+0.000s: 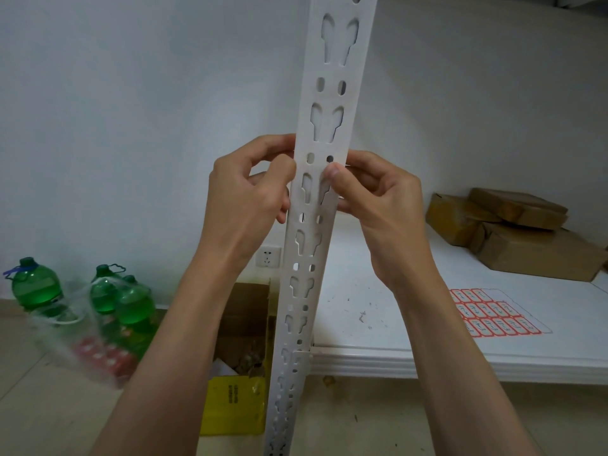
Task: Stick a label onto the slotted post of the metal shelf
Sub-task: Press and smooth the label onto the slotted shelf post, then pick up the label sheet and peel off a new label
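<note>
- Slotted post [324, 205] front and centre: a white metal upright full of keyhole cut-outs and small oval holes, running from the top of the view down past the shelf edge to the bottom.
- Left hand [245, 189] is up against the post's left edge, fingers curled around behind it, thumb bent in at the front edge.
- Right hand [371, 192] mirrors it on the right edge, thumb tip pressed flat on the post face just below a small round hole, the other fingers curled behind.
- No label can be made out between the fingers; whether either hand pinches one, I cannot tell.
- Out to the right, a label sheet [493, 314] of red-bordered stickers lies flat on the white shelf [411, 324], well apart from the hands.
- Further back on that shelf, a stack of brown cardboard parcels [513, 232].
- Left of the post, on the floor: an open cardboard box [243, 314], a yellow package [233, 403] in front of it, and green bottles [131, 301] partly in clear plastic wrap.
- A wall socket [269, 256] sits just beside the post.
</note>
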`<state>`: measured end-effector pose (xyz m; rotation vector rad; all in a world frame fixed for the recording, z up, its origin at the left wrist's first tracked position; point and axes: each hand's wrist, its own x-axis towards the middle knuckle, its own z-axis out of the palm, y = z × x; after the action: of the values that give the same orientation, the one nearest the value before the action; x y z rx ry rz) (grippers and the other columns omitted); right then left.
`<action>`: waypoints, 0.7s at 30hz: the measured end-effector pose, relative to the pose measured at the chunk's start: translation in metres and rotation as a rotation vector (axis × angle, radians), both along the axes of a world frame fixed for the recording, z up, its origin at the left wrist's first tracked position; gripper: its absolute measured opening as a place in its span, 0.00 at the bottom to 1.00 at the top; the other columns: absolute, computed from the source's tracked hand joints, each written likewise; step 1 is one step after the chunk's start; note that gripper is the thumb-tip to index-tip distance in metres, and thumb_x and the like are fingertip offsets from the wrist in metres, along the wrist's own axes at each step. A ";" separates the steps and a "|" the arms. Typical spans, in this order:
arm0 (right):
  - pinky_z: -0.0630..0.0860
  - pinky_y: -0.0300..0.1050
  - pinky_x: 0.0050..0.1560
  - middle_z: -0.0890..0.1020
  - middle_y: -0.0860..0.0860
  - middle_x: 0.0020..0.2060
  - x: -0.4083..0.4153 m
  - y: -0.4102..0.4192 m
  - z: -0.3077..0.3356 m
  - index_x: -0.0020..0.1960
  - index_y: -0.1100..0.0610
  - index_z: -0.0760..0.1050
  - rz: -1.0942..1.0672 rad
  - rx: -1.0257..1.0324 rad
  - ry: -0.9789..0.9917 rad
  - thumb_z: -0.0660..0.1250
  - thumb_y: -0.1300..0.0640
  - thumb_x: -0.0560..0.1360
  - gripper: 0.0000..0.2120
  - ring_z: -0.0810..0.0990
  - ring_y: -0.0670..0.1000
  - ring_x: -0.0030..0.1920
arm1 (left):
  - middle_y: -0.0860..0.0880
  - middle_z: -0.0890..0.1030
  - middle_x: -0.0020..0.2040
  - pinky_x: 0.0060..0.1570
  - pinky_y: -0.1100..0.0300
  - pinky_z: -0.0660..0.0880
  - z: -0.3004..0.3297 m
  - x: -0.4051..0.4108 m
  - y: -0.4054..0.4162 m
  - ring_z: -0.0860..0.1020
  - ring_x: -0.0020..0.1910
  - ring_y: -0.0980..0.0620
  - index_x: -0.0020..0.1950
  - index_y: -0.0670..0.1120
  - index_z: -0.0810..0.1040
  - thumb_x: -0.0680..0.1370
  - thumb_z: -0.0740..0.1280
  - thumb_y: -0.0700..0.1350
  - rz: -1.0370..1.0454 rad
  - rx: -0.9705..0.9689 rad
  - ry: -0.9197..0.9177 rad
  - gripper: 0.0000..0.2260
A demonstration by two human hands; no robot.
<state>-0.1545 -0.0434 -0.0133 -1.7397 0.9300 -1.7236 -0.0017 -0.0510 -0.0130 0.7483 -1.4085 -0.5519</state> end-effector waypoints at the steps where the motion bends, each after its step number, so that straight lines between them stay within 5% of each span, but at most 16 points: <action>1: 0.84 0.46 0.51 0.88 0.50 0.45 0.000 0.000 0.000 0.58 0.57 0.82 0.000 -0.001 0.006 0.70 0.59 0.79 0.09 0.87 0.48 0.48 | 0.53 0.85 0.50 0.30 0.61 0.75 0.000 0.000 0.000 0.74 0.26 0.55 0.58 0.49 0.82 0.75 0.59 0.45 -0.001 0.000 0.004 0.17; 10: 0.84 0.52 0.51 0.87 0.49 0.47 0.008 -0.002 0.002 0.58 0.58 0.81 -0.128 -0.001 0.062 0.77 0.53 0.73 0.17 0.86 0.48 0.47 | 0.53 0.82 0.53 0.33 0.65 0.75 0.001 -0.006 0.004 0.77 0.34 0.56 0.62 0.47 0.79 0.77 0.60 0.50 0.123 -0.060 0.004 0.17; 14: 0.84 0.51 0.52 0.86 0.51 0.50 0.005 0.001 -0.002 0.63 0.57 0.78 -0.127 -0.006 -0.021 0.71 0.51 0.78 0.16 0.86 0.48 0.50 | 0.57 0.73 0.47 0.39 0.69 0.70 0.006 -0.029 0.015 0.73 0.43 0.65 0.54 0.43 0.73 0.78 0.60 0.39 0.396 -0.343 0.137 0.06; 16: 0.85 0.51 0.50 0.86 0.53 0.45 -0.009 0.005 -0.003 0.54 0.61 0.81 -0.176 -0.044 -0.112 0.66 0.56 0.82 0.09 0.86 0.49 0.46 | 0.58 0.72 0.45 0.40 0.69 0.68 0.006 -0.047 0.022 0.73 0.42 0.65 0.53 0.38 0.75 0.80 0.58 0.36 0.397 -0.471 0.121 0.07; 21: 0.78 0.48 0.33 0.73 0.50 0.24 -0.068 0.006 -0.021 0.30 0.56 0.71 -0.393 0.119 -0.281 0.60 0.54 0.84 0.24 0.74 0.47 0.27 | 0.52 0.81 0.46 0.42 0.70 0.73 -0.025 -0.102 0.032 0.78 0.43 0.61 0.51 0.42 0.82 0.81 0.67 0.40 0.180 -0.397 -0.071 0.05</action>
<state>-0.2228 -0.0376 -0.0341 -1.2539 1.2738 -2.0420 -0.1039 -0.0193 -0.0377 0.5682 -1.4413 -0.0989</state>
